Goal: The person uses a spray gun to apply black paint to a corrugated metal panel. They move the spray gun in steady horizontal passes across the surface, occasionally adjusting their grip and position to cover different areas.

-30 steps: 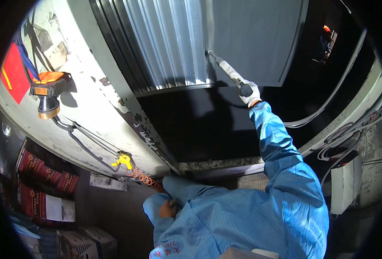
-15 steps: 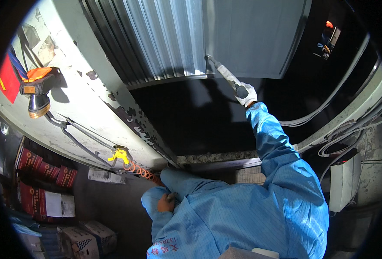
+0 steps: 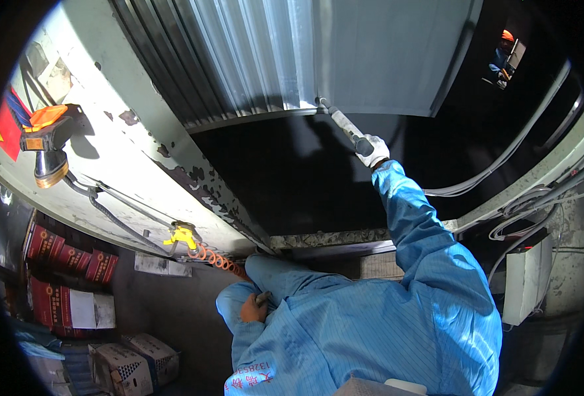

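Observation:
My right hand, in a white glove, is stretched out and closed round the grip of a long grey-white spray gun. The gun's nozzle is at the lower edge of a tall metal panel. That panel is matt grey on its right part, with bright ribbed metal on its left; whether the nozzle touches it I cannot tell. Down by my lap, my left hand is closed on a small dark thing, mostly hidden by the fingers. Blue sleeves cover both arms.
A worn white post borders the dark opening on the left. On it hang an orange-and-dark device and a yellow fitting with an orange coiled hose. Red boxes stand lower left; cables and a white box lie right.
The spray gun's nozzle has dropped slightly towards the panel's lower edge, and my right hand has come a little lower and left. The view has shifted slightly. My left hand stays at my lap.

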{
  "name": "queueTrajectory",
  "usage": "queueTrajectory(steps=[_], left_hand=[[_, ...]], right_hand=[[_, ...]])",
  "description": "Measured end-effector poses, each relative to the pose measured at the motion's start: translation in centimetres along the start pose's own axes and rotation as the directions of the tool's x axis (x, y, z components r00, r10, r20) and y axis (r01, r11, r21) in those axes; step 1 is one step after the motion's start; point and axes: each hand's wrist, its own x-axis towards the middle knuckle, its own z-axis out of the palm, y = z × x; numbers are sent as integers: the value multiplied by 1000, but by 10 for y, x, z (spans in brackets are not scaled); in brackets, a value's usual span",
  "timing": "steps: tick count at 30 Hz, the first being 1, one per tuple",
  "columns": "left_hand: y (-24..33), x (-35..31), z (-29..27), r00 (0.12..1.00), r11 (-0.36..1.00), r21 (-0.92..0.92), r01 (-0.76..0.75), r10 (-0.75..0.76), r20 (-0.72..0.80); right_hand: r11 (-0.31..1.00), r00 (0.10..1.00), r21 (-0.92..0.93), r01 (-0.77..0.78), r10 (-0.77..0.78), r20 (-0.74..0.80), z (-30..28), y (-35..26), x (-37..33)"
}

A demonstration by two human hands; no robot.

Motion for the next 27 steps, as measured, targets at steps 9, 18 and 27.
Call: queueTrajectory(steps=[9, 18, 27], left_hand=[[12, -8, -4, 997, 998, -60, 15, -20, -73], [15, -9, -7, 998, 998, -51, 35, -38, -56], [15, -6, -8, 998, 999, -37, 35, -37, -44]], right_hand=[[996, 990, -11, -85, 86, 114, 31, 6, 2], [984, 974, 85, -154, 136, 182, 32, 6, -18], [984, 967, -30, -176, 178, 180, 16, 0, -44]])
